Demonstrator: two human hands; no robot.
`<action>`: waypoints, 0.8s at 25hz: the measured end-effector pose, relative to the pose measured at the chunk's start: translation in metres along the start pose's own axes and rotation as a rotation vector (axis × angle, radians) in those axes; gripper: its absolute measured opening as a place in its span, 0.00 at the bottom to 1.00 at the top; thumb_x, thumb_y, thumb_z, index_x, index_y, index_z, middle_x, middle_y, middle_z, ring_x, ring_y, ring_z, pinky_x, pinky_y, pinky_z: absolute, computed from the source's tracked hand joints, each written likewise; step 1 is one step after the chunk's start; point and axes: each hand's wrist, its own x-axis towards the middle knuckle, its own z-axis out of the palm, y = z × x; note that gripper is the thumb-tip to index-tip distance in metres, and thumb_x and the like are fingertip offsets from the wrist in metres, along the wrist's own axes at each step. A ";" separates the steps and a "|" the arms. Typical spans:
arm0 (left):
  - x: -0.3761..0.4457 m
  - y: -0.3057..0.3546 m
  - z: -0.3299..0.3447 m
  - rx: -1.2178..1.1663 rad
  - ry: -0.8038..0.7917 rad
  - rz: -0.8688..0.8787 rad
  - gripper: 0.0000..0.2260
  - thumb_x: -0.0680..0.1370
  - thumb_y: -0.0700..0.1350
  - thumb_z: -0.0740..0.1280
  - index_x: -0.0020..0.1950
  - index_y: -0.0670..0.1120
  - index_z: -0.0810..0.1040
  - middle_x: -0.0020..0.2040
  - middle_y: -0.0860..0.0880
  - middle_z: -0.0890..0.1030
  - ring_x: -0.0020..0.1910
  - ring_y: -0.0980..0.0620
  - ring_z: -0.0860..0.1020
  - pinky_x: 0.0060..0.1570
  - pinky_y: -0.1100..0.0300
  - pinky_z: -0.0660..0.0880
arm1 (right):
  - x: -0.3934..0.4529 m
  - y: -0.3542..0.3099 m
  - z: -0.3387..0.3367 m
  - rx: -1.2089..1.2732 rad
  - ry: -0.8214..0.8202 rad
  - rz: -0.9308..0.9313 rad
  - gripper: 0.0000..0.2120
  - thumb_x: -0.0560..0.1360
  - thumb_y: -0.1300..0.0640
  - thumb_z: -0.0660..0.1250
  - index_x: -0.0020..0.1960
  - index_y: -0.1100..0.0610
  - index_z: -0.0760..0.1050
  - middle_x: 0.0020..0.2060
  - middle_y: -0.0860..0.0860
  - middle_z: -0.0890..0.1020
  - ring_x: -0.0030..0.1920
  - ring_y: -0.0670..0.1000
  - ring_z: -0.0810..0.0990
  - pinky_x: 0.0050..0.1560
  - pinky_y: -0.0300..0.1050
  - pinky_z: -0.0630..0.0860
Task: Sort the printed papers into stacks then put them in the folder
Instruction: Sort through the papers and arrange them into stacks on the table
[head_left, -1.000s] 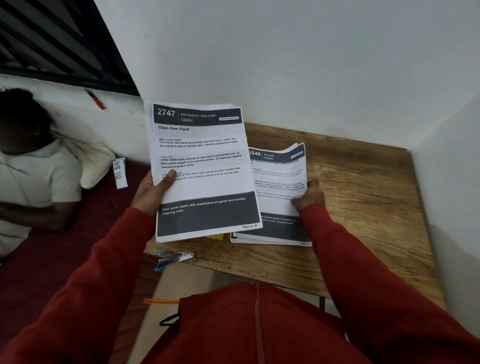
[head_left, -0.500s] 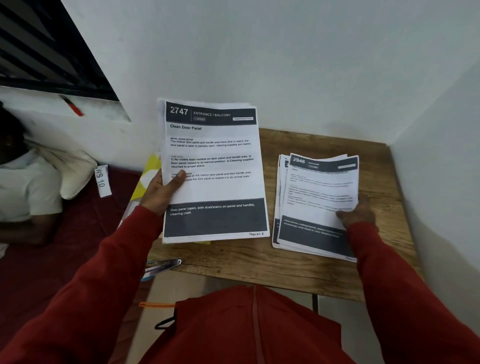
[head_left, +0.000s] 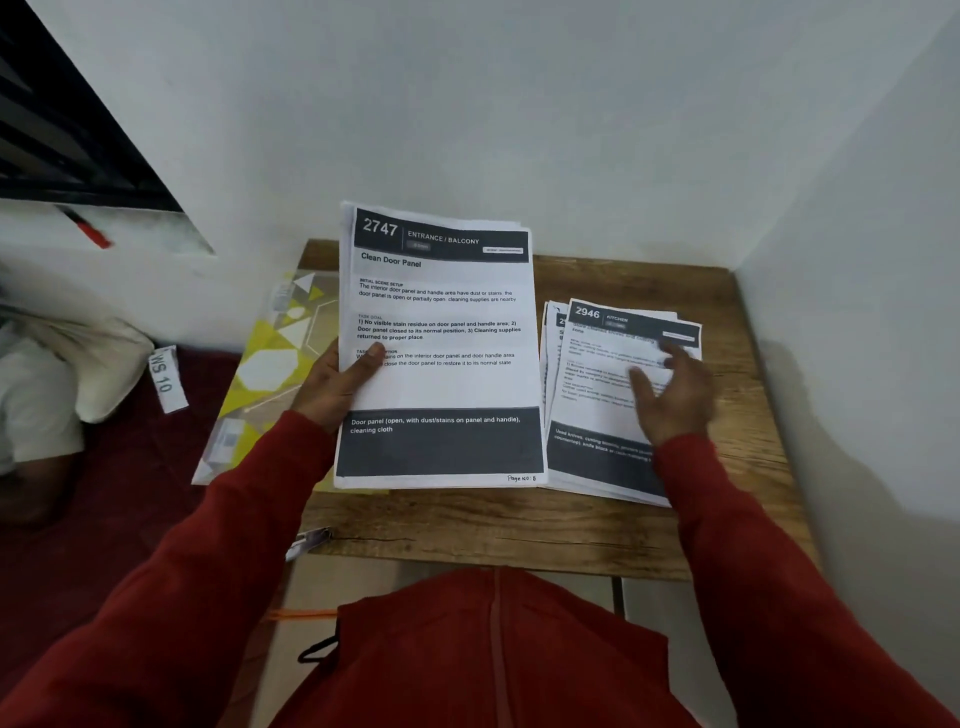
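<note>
Left hand (head_left: 332, 384) grips the held sheets (head_left: 439, 343) above the worktop (head_left: 519, 530); right hand (head_left: 670, 395), blurred, apparently flat, fingers straight, over the stack (head_left: 597, 467), may skew it sideways.

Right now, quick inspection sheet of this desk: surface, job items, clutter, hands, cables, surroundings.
Surface: wooden table set in a wall corner, grain bare along the near edge.
Job's things: held sheaf, top sheet headed 2747 Entrance / Balcony, raised over the table's left part; table stack, top sheet 2946 Kitchen, edges fanned; yellow patterned folder at the table's left edge, partly under the sheaf.
Clutter: metal clip at the near left corner.
Hands: left hand grips the sheaf, thumb on top; right hand blurred, fingers spread over the stack.
Cables: nothing seen.
Surroundings: white walls, a second person lying at left, WS 10 tag.
</note>
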 end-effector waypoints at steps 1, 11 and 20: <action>-0.001 0.000 0.004 -0.001 -0.005 0.000 0.20 0.79 0.43 0.65 0.69 0.38 0.70 0.62 0.41 0.80 0.55 0.45 0.81 0.51 0.55 0.80 | -0.003 -0.015 0.002 0.180 -0.125 -0.047 0.14 0.76 0.52 0.69 0.61 0.53 0.75 0.56 0.54 0.80 0.57 0.56 0.78 0.60 0.58 0.74; -0.001 0.002 0.019 -0.046 0.030 -0.009 0.11 0.80 0.41 0.63 0.63 0.45 0.75 0.56 0.48 0.83 0.51 0.50 0.83 0.48 0.57 0.80 | -0.024 -0.091 0.014 0.770 -0.580 0.141 0.14 0.74 0.62 0.72 0.58 0.54 0.77 0.37 0.51 0.83 0.33 0.48 0.82 0.29 0.41 0.76; -0.001 -0.001 0.016 -0.072 0.034 -0.034 0.18 0.80 0.42 0.64 0.69 0.40 0.71 0.61 0.43 0.80 0.53 0.47 0.82 0.48 0.56 0.80 | -0.026 -0.094 0.020 0.783 -0.492 0.100 0.10 0.73 0.64 0.72 0.50 0.51 0.79 0.36 0.49 0.85 0.39 0.50 0.84 0.41 0.46 0.81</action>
